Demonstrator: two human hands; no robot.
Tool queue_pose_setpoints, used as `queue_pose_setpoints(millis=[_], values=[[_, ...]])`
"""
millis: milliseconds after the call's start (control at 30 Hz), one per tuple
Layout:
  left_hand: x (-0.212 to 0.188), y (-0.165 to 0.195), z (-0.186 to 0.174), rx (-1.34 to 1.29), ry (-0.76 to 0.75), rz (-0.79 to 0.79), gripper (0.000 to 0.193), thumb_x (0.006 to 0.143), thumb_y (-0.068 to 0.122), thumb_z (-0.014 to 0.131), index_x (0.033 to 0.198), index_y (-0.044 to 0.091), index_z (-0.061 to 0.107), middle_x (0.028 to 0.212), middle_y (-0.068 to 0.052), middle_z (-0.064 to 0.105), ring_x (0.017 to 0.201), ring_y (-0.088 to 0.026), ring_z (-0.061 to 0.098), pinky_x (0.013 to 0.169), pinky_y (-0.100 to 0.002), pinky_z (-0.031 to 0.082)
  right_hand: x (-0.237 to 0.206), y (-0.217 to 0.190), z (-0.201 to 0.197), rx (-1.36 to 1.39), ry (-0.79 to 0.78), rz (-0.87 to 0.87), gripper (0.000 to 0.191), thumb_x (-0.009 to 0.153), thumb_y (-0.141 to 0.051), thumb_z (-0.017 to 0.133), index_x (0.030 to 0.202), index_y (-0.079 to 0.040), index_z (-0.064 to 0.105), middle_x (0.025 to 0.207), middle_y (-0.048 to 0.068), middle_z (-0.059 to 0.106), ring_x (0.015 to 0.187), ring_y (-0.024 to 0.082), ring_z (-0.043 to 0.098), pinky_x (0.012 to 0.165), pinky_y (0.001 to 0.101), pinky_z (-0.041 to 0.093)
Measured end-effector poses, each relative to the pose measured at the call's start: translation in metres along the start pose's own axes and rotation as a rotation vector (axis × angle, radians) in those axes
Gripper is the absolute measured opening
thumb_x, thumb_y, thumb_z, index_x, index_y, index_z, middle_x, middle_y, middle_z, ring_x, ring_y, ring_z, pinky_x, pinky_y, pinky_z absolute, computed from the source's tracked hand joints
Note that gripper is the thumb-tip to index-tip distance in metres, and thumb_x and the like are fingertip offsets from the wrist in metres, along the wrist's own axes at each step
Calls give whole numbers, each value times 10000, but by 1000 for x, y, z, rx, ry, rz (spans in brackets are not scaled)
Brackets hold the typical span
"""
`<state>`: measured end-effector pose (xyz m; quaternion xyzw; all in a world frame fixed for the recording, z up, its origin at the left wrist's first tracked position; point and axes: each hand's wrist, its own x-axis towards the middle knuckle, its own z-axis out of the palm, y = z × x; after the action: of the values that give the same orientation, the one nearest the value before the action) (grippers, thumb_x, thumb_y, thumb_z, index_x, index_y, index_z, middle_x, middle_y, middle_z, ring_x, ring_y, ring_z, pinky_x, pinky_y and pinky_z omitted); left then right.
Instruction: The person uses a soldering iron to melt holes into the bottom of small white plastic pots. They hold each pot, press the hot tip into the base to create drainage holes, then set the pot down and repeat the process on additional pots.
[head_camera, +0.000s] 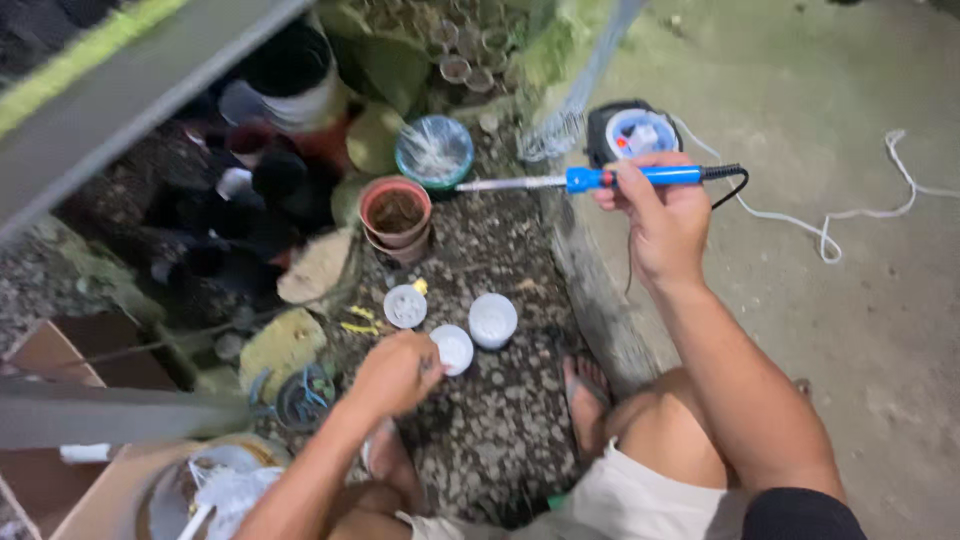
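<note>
The left hand (398, 372) is reaching down at lower centre of the frame, fingers curled closed, forearm running in from the bottom left. The right hand (655, 205) is raised at upper right of centre, fingers gripping tightly, forearm stretching down to the lower right.

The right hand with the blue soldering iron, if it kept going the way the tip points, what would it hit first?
Probably the clear plastic-covered bowl: the right hand aims the soldering iron leftward, its tip near the bowl's rim. Depth is unclear.

Blue-handled soldering iron (600, 180), white cups (492, 320) (perhaps plastic), terracotta pot (396, 212)
</note>
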<state>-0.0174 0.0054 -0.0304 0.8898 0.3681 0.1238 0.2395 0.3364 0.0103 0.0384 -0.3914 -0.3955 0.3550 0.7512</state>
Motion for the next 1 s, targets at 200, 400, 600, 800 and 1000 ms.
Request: queue_pose_setpoints(millis=[200, 400, 600, 800, 1000], values=[[49, -36, 72, 430, -467, -256, 193, 786, 175, 740, 941, 63, 719, 1044, -171, 710, 988, -337, 699, 851, -456, 572, -8, 10, -7, -142, -78, -54, 204, 1044, 13, 695, 1148, -5, 520, 1023, 157, 706, 877, 218, 752, 790, 330, 643], [87, -25, 123, 225, 146, -303, 313, 882, 250, 714, 1057, -9, 703, 1001, -237, 713, 964, -400, 677, 830, -481, 548, -11, 6, -18, -139, -48, -76, 226, 1038, 41, 702, 1167, 11, 520, 1066, 161, 713, 914, 208, 748, 852, 339, 654], [126, -23, 146, 95, 172, -526, 338, 843, 282, 777, 1037, 21, 687, 1036, -227, 688, 978, -407, 673, 854, -485, 544, -7, 3, -20, -166, -11, -53, 240, 1022, 32, 708, 1162, 10, 514, 1047, 156, 715, 888, 198, 747, 825, 327, 649], [136, -28, 152, 62, 204, -630, 351, 821, 216, 795, 1062, 9, 645, 1089, -229, 676, 980, -417, 681, 839, -499, 552, -1, 4, -17, -160, 13, -35, 242, 1004, 29, 706, 1147, 15, 512, 1039, 156, 713, 881, 197, 752, 823, 330, 659], [139, -24, 150, 29, 181, -748, 282, 857, 187, 750, 1053, 9, 654, 1067, -239, 703, 972, -438, 696, 848, -524, 558, -2, 9, -15, -182, -15, -25, 235, 1000, 22, 709, 1134, 22, 516, 1049, 160, 711, 895, 198, 750, 814, 319, 648]])
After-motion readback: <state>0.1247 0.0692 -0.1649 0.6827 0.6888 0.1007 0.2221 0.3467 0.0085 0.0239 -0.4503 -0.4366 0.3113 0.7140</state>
